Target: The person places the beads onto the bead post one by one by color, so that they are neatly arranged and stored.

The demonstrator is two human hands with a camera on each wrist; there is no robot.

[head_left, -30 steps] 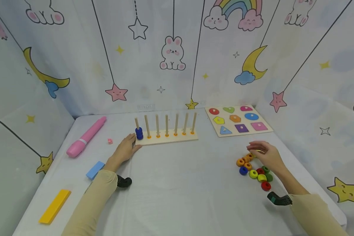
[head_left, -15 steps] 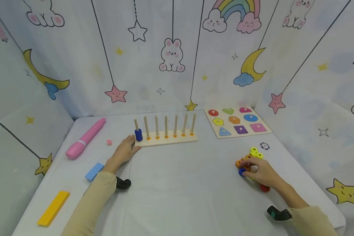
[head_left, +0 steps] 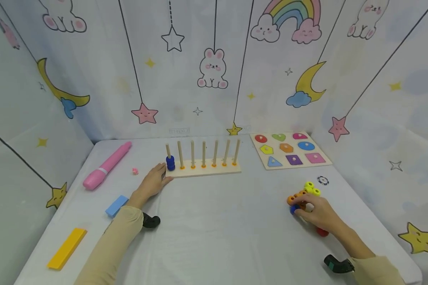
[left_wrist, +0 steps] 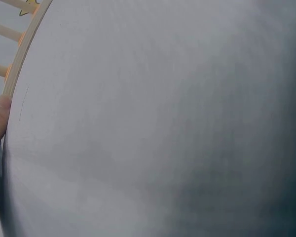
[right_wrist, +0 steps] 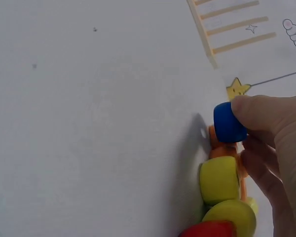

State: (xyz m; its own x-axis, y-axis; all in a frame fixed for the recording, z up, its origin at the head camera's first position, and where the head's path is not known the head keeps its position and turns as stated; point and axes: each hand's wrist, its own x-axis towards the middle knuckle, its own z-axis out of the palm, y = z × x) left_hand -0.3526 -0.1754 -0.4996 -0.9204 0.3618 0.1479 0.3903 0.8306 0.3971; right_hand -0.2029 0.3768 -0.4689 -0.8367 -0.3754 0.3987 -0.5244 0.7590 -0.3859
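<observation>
The blue bead sits at the edge of a tight pile of beads at about four o'clock on the table, so a clumsy lift could, I'd say, knock the round neighbours rolling. The right hand has its fingertips pinched on that blue bead. The left hand, at about ten o'clock, lies flat and relaxed, fingertips touching the end of the peg board, beside the blue beads stacked on its first peg.
</observation>
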